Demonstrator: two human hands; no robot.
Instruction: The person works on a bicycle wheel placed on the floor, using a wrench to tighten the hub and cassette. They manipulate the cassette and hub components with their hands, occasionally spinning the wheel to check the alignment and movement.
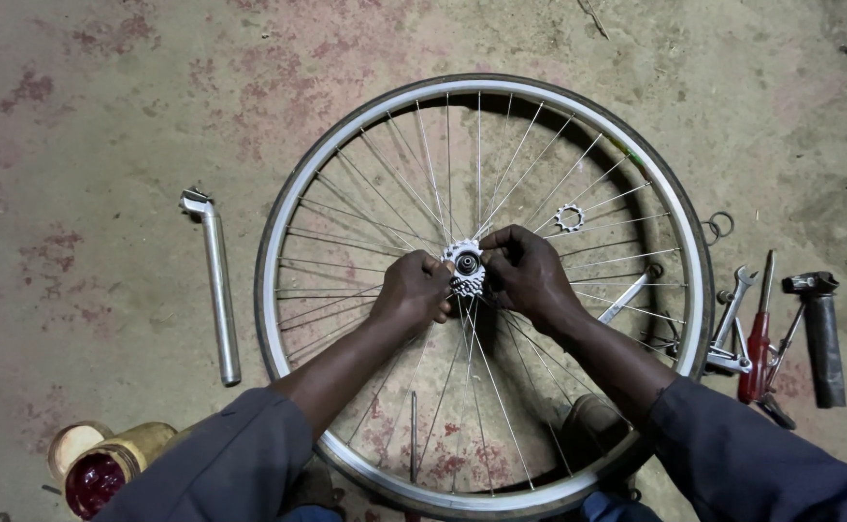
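A spoked bicycle wheel (283,203) lies flat on a stained concrete floor (95,116), directly in front of the person. At the hub sits a stack of toothed sprockets (465,268), at the centre of the wheel where the spokes converge.

Left hand (414,290): positioned at the left side of the sprockets, fingers curled closed against the toothed edge and gripping it. Right hand (525,274): positioned at the right side of the sprockets, fingers closed, with the fingertips pinched on the top of the stack near the axle opening. Both forearms pass over the lower spokes, and both arms wear grey sleeves.

A single loose sprocket (569,217) lies inside the rim, up and to the right of the hub, under the spokes. A flat spanner (628,296) lies inside the rim to the right of the right hand.

Outside the rim, left: a silver seat post (218,290) lies lengthwise on the floor, well apart from the wheel. Lower left: an open tin of dark red grease (95,480) with a second round tin (73,442) just beside it.

Outside the rim, right: a red-handled screwdriver (758,348), several spanners (732,309), a dark stem-like part (822,338) and two small rings (719,227) near the rim.
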